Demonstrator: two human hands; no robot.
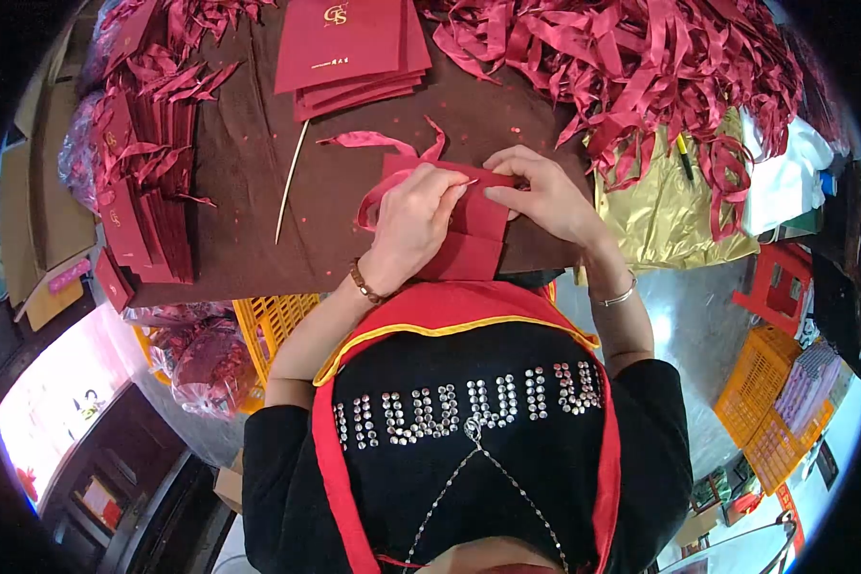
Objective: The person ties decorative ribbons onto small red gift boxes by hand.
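A dark red paper bag [476, 251] lies at the near edge of the cloth-covered table, between my hands. My left hand [413, 212] rests over its left part, thumb and forefinger pinched together. A small pale tip shows at those fingers, too small to name. Red ribbon [365, 143] loops out beside and behind this hand, its tail curling on the cloth. On the bag's upper right edge, my right hand [542, 196] is closed, with thumb and forefinger gripping the edge. The other fingers are curled, and part of the bag is hidden beneath both hands.
Flat red bags [340, 43] are stacked ahead, with a thin stick [291, 182] beside them. More bags [148, 191] stand in a row at left. Heaped red ribbons [631, 72] lie at far right, above gold wrapping [660, 220] with a pen [685, 158].
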